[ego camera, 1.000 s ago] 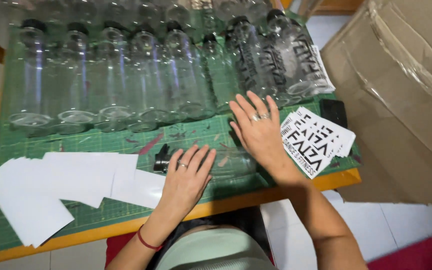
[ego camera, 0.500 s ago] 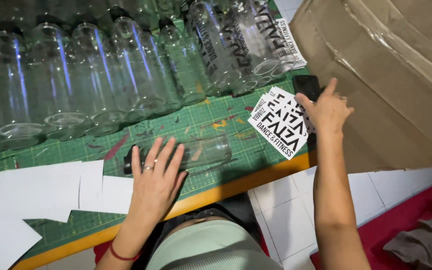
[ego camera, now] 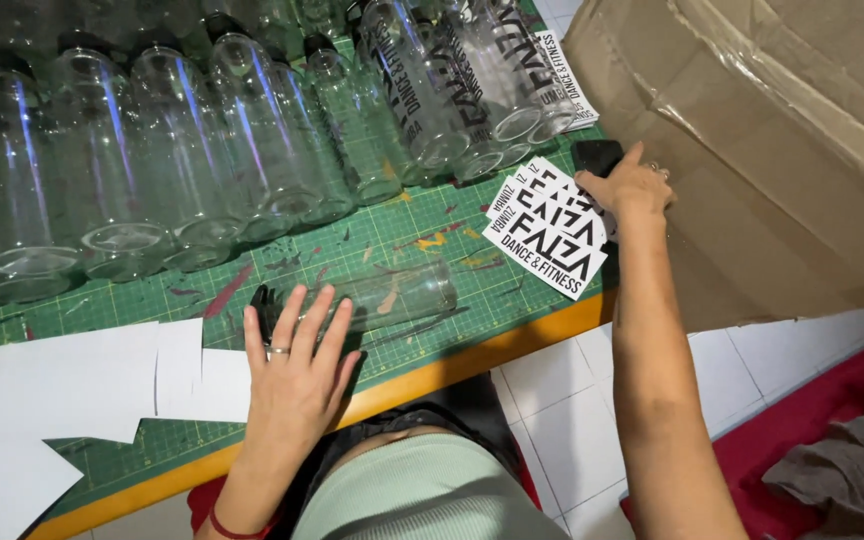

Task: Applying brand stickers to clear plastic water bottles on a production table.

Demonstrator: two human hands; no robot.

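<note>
A clear plastic bottle (ego camera: 392, 296) with a black cap lies on its side on the green cutting mat (ego camera: 432, 230). My left hand (ego camera: 297, 370) rests flat on its cap end, fingers spread, a ring on one finger. My right hand (ego camera: 630, 185) reaches to the mat's right edge and touches a stack of white stickers with black lettering (ego camera: 550, 228), next to a small black object (ego camera: 597, 155). I cannot tell whether the fingers grip a sticker.
Rows of clear bottles (ego camera: 202, 170) lie across the back of the mat; some at the right (ego camera: 472, 90) carry black lettering. White backing sheets (ego camera: 72, 385) lie at the left. A large cardboard box (ego camera: 772, 150) stands at the right. Orange table edge (ego camera: 472, 360), tiled floor below.
My right hand moved from beside the lying bottle out to the sticker stack at the right. The left hand stayed on the bottle. The view shifted to the right.
</note>
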